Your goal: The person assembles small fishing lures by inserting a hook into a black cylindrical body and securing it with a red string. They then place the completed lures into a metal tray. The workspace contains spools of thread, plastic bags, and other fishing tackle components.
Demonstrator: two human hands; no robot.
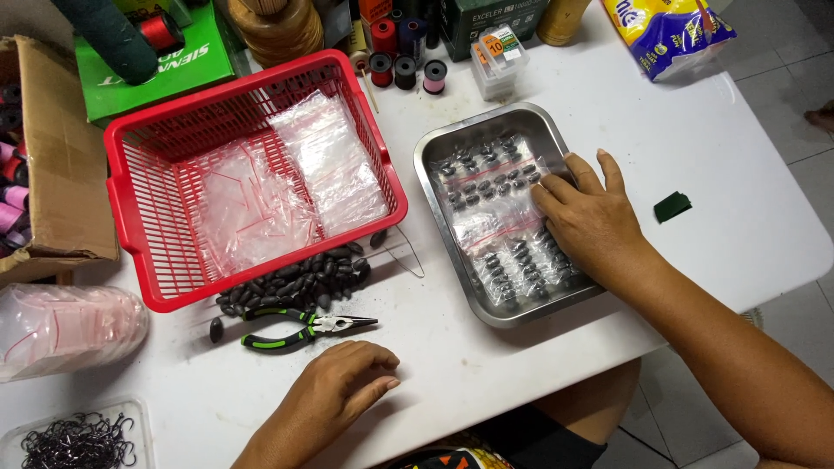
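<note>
My right hand lies flat, fingers spread, on clear zip bags of small dark sinkers inside a steel tray at centre right. My left hand rests loosely curled on the white table near the front edge and holds nothing. Just beyond it lie green-handled pliers and a pile of loose dark oval sinkers. A red plastic basket with empty clear zip bags stands at the left.
A cardboard box sits at far left, a bag of clear pouches below it, and a clear box of hooks at the bottom left. Thread spools, small boxes and a yellow packet line the back. A small green scrap lies right.
</note>
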